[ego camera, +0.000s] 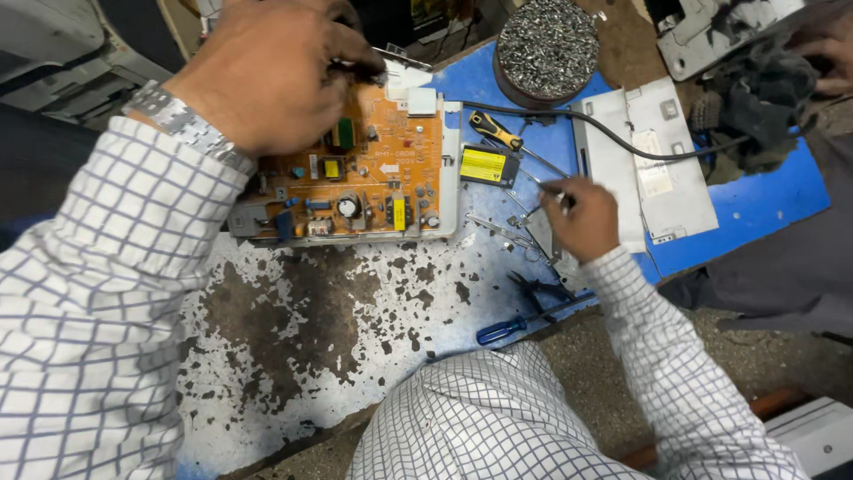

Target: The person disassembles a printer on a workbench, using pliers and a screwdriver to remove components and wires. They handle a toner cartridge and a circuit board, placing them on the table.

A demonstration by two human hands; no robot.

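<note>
An orange circuit board (382, 173) in a grey metal frame lies on the worn blue and white table (355, 311). My left hand (267, 71) rests on the board's far left corner, fingers closed around its edge or a part there. My right hand (582, 218) is to the right of the board, fingers pinched on a thin metal tool or small part; I cannot tell which. A black and yellow screwdriver (494, 131) and a black module with a yellow label (485, 165) lie between the two hands.
A round tub of small screws (546, 44) stands at the back. A white metal cover plate (653, 164) with a black cable (613, 138) lies right. A blue screwdriver (506, 329) and pliers (538, 289) sit near the front edge. Another person's hand (826, 62) holds a dark cloth far right.
</note>
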